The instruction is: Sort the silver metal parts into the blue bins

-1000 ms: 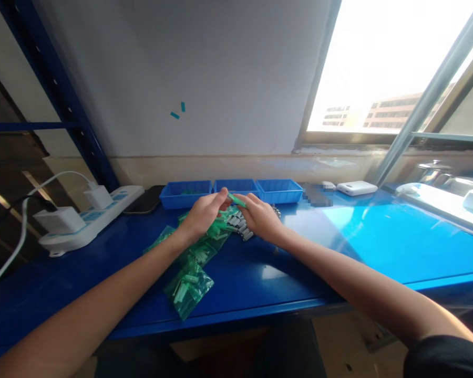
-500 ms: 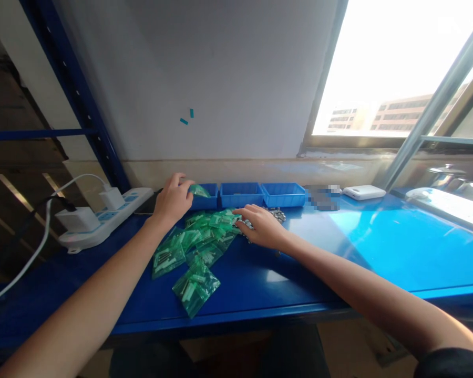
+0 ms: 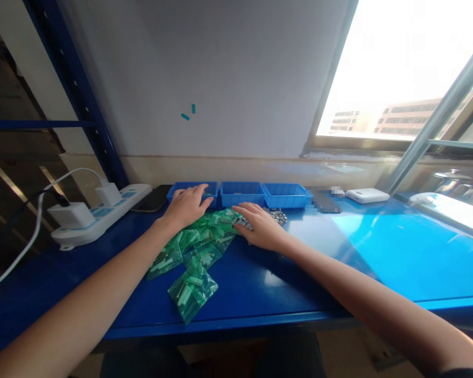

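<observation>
My left hand (image 3: 188,206) is over the front of the left blue bin (image 3: 176,190), fingers apart and holding nothing I can see. A bit of green shows inside that bin behind the fingers. Below the hand spreads a pile of green plastic bags (image 3: 205,236) with small pale and metallic parts in them. One green bag (image 3: 192,291) lies nearest the table's front edge. My right hand (image 3: 260,226) rests at the right side of the pile, thumb apart from the fingers, over small loose metal parts (image 3: 278,215) that it partly hides.
A middle blue bin (image 3: 242,198) and a right blue bin (image 3: 284,196) stand in line along the wall. At the left are a white power strip (image 3: 102,215) with plugs and a dark phone (image 3: 153,199). A white box-shaped device (image 3: 367,196) lies at the back right.
My left hand was holding a green bag at the left bin; it has let go, and its fingers have lowered and spread over the bin. The right hand stays nearly still.
</observation>
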